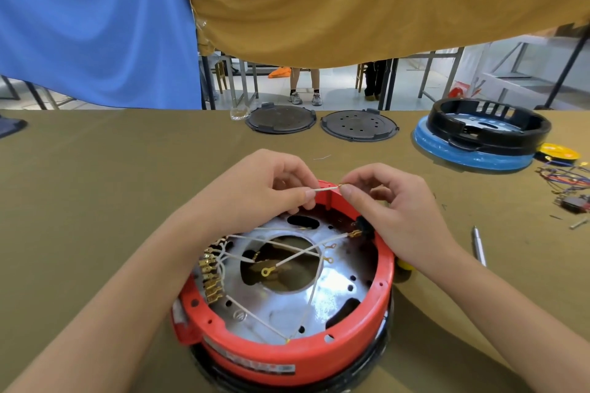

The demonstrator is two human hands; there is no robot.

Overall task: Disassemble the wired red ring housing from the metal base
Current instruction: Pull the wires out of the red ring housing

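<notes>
Wire [325, 189] runs level, left to right, between our hands above the far rim of the red ring housing [319, 357]: left hand [268, 188] pinches its sleeve, right hand [386, 198] apparently pinches its brass terminal.

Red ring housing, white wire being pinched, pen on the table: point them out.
red ring housing [297, 357]: head view, front outer wall.
white wire [325, 189]: head view, span between both hands.
pen [479, 246]: head view, mid-barrel.

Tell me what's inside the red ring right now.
Inside the red ring: a shiny metal plate with a central hole, white wires ending in brass terminals. Both hands, left hand and right hand, pinch one wire over the far rim. Below the plate is hidden.
</notes>
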